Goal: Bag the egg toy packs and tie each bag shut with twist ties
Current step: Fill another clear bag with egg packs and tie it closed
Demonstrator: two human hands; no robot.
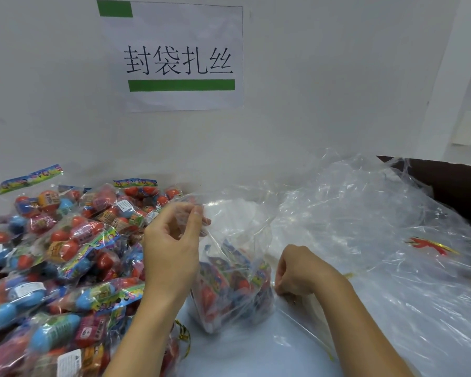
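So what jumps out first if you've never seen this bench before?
Probably the heap of bright egg toy packs filling the left side, red and blue under shiny wrap. Mid-frame, the left hand pinches up the mouth of a clear bag already holding packs, while the right hand grips its side. On the wall above hangs a white sign with green bars.

A pale tabletop carries a heap of egg toy packs to the left of the left hand, a filled clear bag standing between the left hand and the right hand, and crumpled clear bags spread beyond and right of the right hand
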